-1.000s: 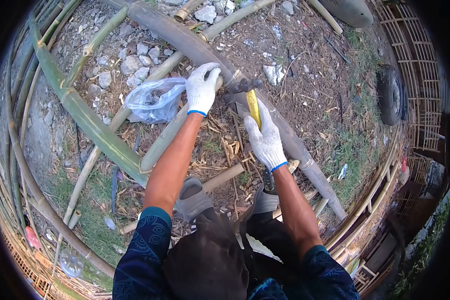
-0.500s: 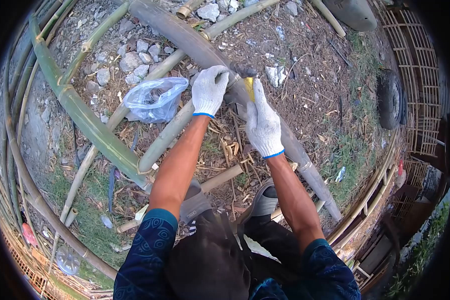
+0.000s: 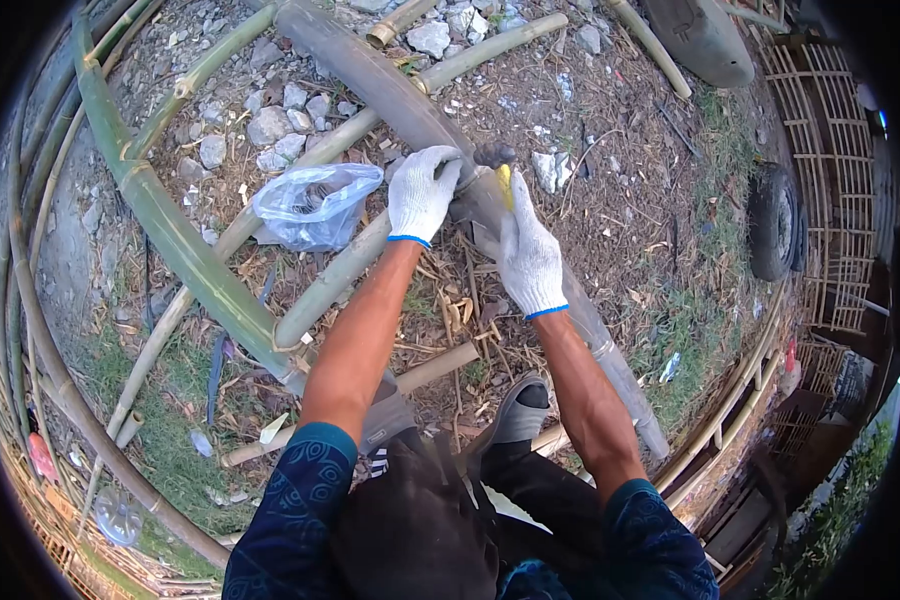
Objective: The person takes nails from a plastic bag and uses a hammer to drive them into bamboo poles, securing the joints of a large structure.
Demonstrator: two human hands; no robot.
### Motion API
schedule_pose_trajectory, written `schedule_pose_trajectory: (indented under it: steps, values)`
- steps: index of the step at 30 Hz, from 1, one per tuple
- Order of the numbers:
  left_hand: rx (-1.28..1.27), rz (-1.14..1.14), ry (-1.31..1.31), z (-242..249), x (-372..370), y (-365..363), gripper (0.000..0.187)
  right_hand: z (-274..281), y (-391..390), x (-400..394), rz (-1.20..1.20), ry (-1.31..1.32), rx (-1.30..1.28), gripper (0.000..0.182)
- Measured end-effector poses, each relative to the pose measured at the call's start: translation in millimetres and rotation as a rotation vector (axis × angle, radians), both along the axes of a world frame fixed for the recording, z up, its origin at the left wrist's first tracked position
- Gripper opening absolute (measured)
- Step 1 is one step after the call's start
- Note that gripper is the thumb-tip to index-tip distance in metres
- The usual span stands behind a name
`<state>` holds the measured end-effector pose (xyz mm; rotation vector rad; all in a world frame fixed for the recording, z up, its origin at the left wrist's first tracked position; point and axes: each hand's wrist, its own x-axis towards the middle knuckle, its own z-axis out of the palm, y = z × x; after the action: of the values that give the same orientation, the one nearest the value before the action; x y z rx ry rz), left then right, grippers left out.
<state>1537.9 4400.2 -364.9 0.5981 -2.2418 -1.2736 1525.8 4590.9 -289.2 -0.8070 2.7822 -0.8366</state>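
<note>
My left hand (image 3: 423, 195), in a white knit glove, rests at the joint of the thick grey-brown bamboo pole (image 3: 370, 78), its fingers curled in a pinch; what they hold is too small to make out. My right hand (image 3: 532, 252), gloved alike, is closed round the yellow handle of a hammer (image 3: 507, 185). The dark hammer head lies over the pole just right of my left fingertips. A shorter green bamboo pole (image 3: 335, 280) meets the thick pole under my left hand. Left of that hand sits a clear plastic bag (image 3: 317, 205) with small dark items inside.
A long green bamboo pole (image 3: 200, 262) slants across the left side, crossed by a thinner pole (image 3: 160, 335). Broken stones (image 3: 268, 126) lie at the upper left. On the right are a tyre (image 3: 773, 222) and a woven bamboo panel (image 3: 835, 180). My shoes are below.
The view has shifted slightly. The hammer head still hovers close by my left fingertips, tilted a little differently. Both hands keep their grip.
</note>
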Motion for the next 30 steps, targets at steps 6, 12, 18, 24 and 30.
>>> schedule_pose_trajectory:
  steps: [6, 12, 18, 24, 30]
  values:
    - [-0.009, 0.001, -0.004, -5.8, 5.4, 4.1, 0.021, 23.1, -12.2, 5.5, 0.122, 0.205, -0.182, 0.066]
    - [0.022, -0.008, -0.040, -5.1, 3.1, -0.4, 0.025, 20.9, -19.0, -4.9, 0.098, 0.124, -0.074, 0.067]
    - [0.217, 0.162, 0.146, -11.6, 9.3, -8.6, 0.023, 6.5, -21.8, 0.0, 0.087, 0.037, 0.134, 0.071]
    - [0.172, 0.156, 0.098, -17.1, 6.8, -9.3, 0.024, 2.6, -13.3, -1.4, 0.060, 0.153, -0.200, 0.067]
    - [0.192, 0.192, 0.118, -18.0, 5.2, -9.5, 0.023, 14.5, -24.1, -6.4, 0.078, 0.048, -0.036, 0.065]
